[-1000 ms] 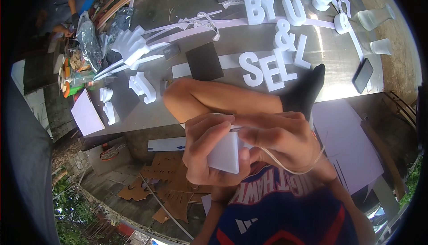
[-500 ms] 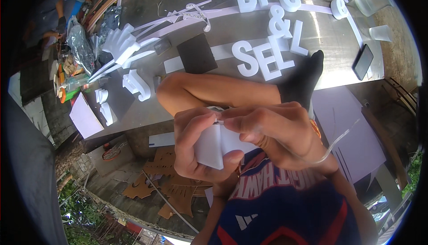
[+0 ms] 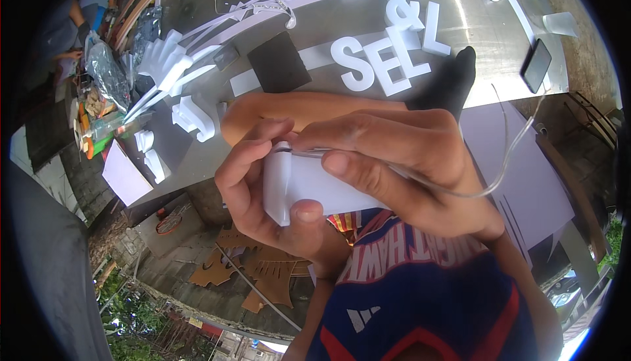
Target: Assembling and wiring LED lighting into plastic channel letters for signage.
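My left hand (image 3: 243, 180) wraps round a smooth white block letter piece (image 3: 348, 183), held up over my lap, with the thumb on its near side. On the piece's upper edge, my right hand (image 3: 420, 157) pinches a thin clear strand (image 3: 507, 167) between thumb and fingers. The strand runs along that edge, passes under the right hand and loops out to its right. The far side of the piece is hidden by my fingers.
My bent leg (image 3: 315, 108) lies along the metal table's edge, black-socked foot at right. White block letters (image 3: 355, 65), a dark square sheet (image 3: 279, 62), a phone (image 3: 537, 65) and a plastic cup (image 3: 560, 24) rest on the table. Tools (image 3: 92, 121) and a person are at far left.
Both hands and the white piece have shifted up and nearer, the piece now turned more side-on. The right fingers have spread along its upper edge. The view has tilted down.
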`<action>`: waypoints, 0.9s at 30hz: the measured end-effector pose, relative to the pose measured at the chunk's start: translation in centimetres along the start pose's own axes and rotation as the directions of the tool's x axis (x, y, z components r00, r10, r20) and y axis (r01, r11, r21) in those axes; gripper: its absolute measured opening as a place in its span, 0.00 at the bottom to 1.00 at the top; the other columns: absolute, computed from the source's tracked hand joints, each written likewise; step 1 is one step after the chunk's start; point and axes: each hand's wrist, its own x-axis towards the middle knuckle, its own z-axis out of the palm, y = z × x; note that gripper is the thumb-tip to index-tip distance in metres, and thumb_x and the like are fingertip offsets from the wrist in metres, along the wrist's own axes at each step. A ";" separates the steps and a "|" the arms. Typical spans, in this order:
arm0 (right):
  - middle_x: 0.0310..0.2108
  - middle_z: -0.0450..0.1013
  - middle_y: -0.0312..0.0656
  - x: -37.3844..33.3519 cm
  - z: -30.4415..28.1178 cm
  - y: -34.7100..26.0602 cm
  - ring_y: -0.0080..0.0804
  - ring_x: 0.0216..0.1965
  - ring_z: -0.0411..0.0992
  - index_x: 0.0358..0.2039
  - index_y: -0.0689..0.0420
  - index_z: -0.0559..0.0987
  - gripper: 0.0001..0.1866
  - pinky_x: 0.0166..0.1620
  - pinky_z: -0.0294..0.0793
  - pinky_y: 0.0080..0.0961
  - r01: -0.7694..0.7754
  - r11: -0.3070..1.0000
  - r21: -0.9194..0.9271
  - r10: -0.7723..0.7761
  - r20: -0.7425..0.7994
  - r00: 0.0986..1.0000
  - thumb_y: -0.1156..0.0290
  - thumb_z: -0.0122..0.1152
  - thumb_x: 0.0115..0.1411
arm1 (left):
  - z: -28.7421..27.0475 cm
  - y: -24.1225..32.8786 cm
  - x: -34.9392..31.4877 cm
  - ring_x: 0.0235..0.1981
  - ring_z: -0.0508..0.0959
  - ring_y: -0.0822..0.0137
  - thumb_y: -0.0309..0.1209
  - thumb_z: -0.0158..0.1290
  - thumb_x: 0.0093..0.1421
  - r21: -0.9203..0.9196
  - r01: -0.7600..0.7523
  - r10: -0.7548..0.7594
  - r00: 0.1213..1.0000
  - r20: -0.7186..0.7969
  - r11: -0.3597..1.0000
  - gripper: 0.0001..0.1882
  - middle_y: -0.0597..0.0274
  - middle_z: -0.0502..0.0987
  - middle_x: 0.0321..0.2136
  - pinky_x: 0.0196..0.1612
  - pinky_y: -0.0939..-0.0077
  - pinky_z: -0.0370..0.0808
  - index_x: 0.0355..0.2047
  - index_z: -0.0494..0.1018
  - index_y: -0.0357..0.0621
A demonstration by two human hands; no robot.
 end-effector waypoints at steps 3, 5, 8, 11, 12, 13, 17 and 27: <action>0.37 0.76 0.54 -0.2 0.0 -0.2 0.43 0.37 0.77 0.40 0.70 0.77 0.10 0.39 0.75 0.28 -0.014 1.000 -0.014 0.014 0.007 1.000 0.77 0.54 0.60 | -0.1 -0.4 0.1 0.32 0.75 0.64 0.54 0.64 0.46 -0.048 -0.031 0.033 0.999 0.029 0.998 0.34 0.46 0.74 0.38 0.37 0.74 0.70 0.39 0.65 0.38; 0.36 0.76 0.54 -0.3 0.1 -0.3 0.43 0.37 0.77 0.40 0.70 0.77 0.10 0.38 0.75 0.28 -0.028 1.000 0.007 0.028 -0.004 1.000 0.78 0.55 0.59 | -0.1 -0.6 0.1 0.33 0.75 0.62 0.54 0.64 0.46 -0.066 -0.053 0.056 0.998 0.042 0.996 0.33 0.45 0.71 0.41 0.37 0.73 0.71 0.36 0.63 0.41; 0.36 0.76 0.54 -0.2 0.2 -0.4 0.42 0.37 0.78 0.40 0.70 0.77 0.10 0.37 0.75 0.28 0.000 1.000 -0.004 0.000 -0.005 1.000 0.79 0.57 0.58 | -0.2 -0.8 0.0 0.34 0.74 0.61 0.53 0.64 0.46 -0.105 -0.070 0.074 0.997 0.034 0.992 0.32 0.45 0.70 0.42 0.36 0.73 0.71 0.35 0.63 0.42; 0.36 0.76 0.54 -0.2 0.3 -0.6 0.43 0.36 0.78 0.39 0.70 0.77 0.10 0.36 0.76 0.29 0.059 0.998 0.005 -0.059 -0.035 0.998 0.80 0.58 0.57 | -0.5 -0.8 -0.2 0.33 0.74 0.61 0.52 0.65 0.47 -0.144 -0.061 0.072 0.995 0.071 0.988 0.32 0.44 0.70 0.41 0.36 0.74 0.72 0.36 0.62 0.42; 0.36 0.76 0.54 -0.2 0.2 -0.7 0.44 0.36 0.78 0.39 0.70 0.77 0.10 0.36 0.76 0.29 0.034 0.999 -0.021 -0.035 -0.014 0.999 0.80 0.58 0.57 | -0.6 -0.8 -0.2 0.33 0.74 0.61 0.52 0.65 0.47 -0.145 -0.062 0.072 0.995 0.070 0.987 0.32 0.44 0.70 0.41 0.36 0.74 0.72 0.36 0.62 0.42; 0.36 0.76 0.54 -0.3 0.3 -0.8 0.44 0.36 0.78 0.39 0.70 0.77 0.10 0.36 0.76 0.28 0.012 0.998 -0.054 -0.012 0.000 1.000 0.80 0.58 0.56 | -0.7 -0.8 -0.3 0.33 0.74 0.61 0.50 0.64 0.48 -0.163 -0.067 0.080 0.994 0.072 0.984 0.31 0.44 0.70 0.40 0.36 0.73 0.72 0.36 0.61 0.42; 0.35 0.76 0.54 -0.4 0.2 -1.1 0.45 0.35 0.78 0.38 0.69 0.77 0.09 0.35 0.76 0.28 0.029 0.997 -0.067 -0.029 0.000 1.000 0.79 0.59 0.56 | -1.3 -0.9 0.0 0.32 0.74 0.61 0.38 0.64 0.49 -0.263 -0.102 0.147 0.976 0.160 0.959 0.25 0.45 0.69 0.38 0.36 0.72 0.73 0.37 0.60 0.42; 0.33 0.77 0.53 -1.0 0.4 -0.8 0.45 0.34 0.79 0.36 0.64 0.77 0.11 0.36 0.79 0.34 0.184 0.976 -0.119 -0.179 0.052 0.983 0.69 0.54 0.61 | -2.2 0.3 -0.1 0.36 0.69 0.64 0.27 0.58 0.45 -0.185 -0.247 0.289 0.923 0.254 0.951 0.20 0.50 0.64 0.38 0.36 0.72 0.71 0.35 0.60 0.45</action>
